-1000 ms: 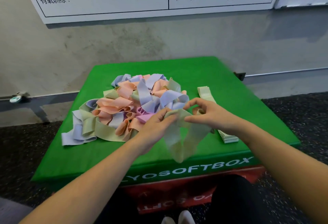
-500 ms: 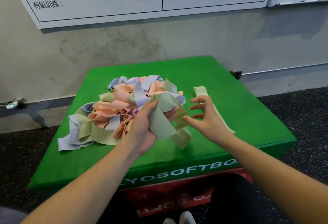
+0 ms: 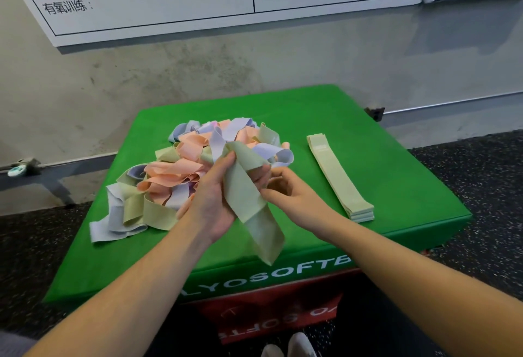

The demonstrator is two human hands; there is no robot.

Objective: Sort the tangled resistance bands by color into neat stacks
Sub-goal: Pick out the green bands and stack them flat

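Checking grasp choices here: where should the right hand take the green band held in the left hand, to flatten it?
Probably the free lower end of the green band, taken from the right. It hangs loose below the left hand, which grips the upper fold, and the right hand pinches its edge beside it.
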